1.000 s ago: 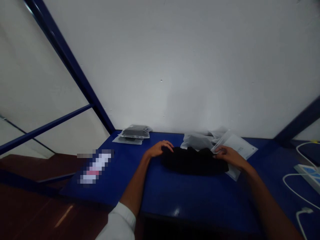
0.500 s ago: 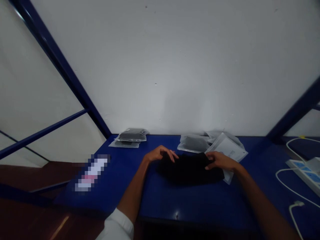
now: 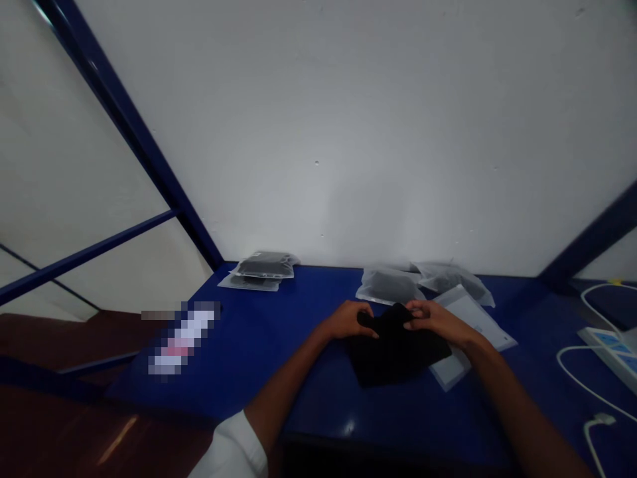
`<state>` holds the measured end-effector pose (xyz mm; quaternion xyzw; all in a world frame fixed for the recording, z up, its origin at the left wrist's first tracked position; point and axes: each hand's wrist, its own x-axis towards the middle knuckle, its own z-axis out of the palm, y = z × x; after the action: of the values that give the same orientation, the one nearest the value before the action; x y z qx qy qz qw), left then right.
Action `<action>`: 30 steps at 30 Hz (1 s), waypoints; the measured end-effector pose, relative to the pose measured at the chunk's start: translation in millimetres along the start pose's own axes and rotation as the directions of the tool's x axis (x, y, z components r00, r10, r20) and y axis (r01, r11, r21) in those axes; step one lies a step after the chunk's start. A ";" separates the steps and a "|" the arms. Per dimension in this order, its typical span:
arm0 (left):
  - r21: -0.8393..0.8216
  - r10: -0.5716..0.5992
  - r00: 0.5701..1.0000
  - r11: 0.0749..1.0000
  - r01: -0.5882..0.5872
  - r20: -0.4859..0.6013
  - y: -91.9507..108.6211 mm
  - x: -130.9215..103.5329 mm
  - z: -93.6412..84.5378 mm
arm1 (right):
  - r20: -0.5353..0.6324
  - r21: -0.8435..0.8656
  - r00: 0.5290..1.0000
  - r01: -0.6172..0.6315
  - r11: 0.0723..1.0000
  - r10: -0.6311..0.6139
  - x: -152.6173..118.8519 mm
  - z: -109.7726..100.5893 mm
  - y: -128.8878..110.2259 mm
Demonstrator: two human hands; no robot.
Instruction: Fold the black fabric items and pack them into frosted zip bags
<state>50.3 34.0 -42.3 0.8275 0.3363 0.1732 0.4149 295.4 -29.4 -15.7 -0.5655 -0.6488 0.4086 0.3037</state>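
A black cloth (image 3: 398,355) lies in front of me on the blue table (image 3: 259,338), its upper edge bunched up between my hands. My left hand (image 3: 352,320) grips that edge at the left, fingers curled round the fabric. At the right, my right hand (image 3: 434,320) pinches the same edge between thumb and fingers. A flat translucent bag (image 3: 480,322) lies partly beneath my right hand and wrist. Just behind the cloth are a filled translucent bag (image 3: 389,285) and another one (image 3: 450,279) beside it.
Two stacked bags with dark contents (image 3: 263,265) lie at the back left, against the grey wall (image 3: 318,133). A blurred-out item (image 3: 184,342) is near the left edge. On the right are a white power strip (image 3: 610,352) and white cables (image 3: 572,382). Blue frame bars flank the table.
My left hand has moved right and taken hold of the cloth, whose upper edge is now drawn together. The flat bag under my right hand has shifted a little right and down.
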 end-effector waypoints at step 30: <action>-0.424 -0.031 0.979 0.904 -0.058 -0.200 9.4 -3.8 -12.9 | 0.253 0.494 0.962 -0.036 0.869 -0.104 5.9 43.9 -5.1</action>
<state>44.1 34.6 -27.1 0.6969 0.3246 0.3284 0.5486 254.3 -32.0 -32.9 -0.3961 -0.5681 0.6287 0.3535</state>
